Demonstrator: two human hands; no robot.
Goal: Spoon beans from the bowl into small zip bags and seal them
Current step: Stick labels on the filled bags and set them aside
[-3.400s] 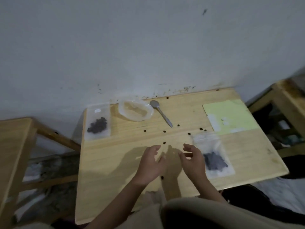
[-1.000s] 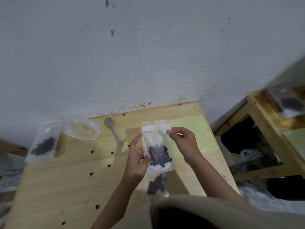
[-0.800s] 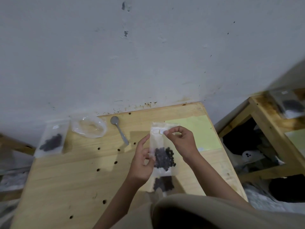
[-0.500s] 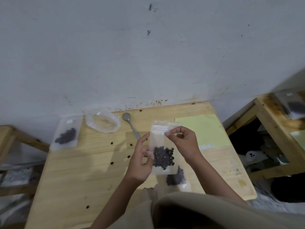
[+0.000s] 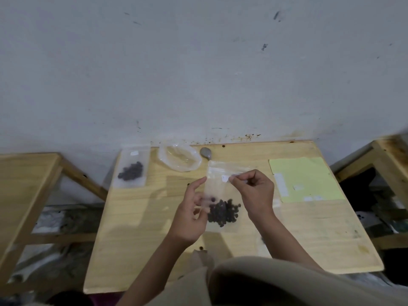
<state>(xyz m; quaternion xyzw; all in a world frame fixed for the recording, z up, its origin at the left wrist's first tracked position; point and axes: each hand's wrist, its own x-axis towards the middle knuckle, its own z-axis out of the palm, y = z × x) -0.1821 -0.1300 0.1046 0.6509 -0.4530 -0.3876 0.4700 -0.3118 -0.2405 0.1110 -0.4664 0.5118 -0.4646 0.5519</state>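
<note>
Zip bag point(image 5: 223, 195) raised, beans point(image 5: 223, 214) pooled low

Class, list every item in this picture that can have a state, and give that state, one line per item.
Held zip bag: upright above the table, beans in its lower part, top pinched.
Right hand: pinches the bag's top strip.
Left hand: holds the bag's left edge.
Bowl: upright, looks empty.
Spoon: lies on the table, unused.
Far-left zip bag: lies flat, holds beans.

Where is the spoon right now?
The spoon lies at the table's far edge by the wall, just right of the bowl; its handle is hidden behind the held bag.
</note>
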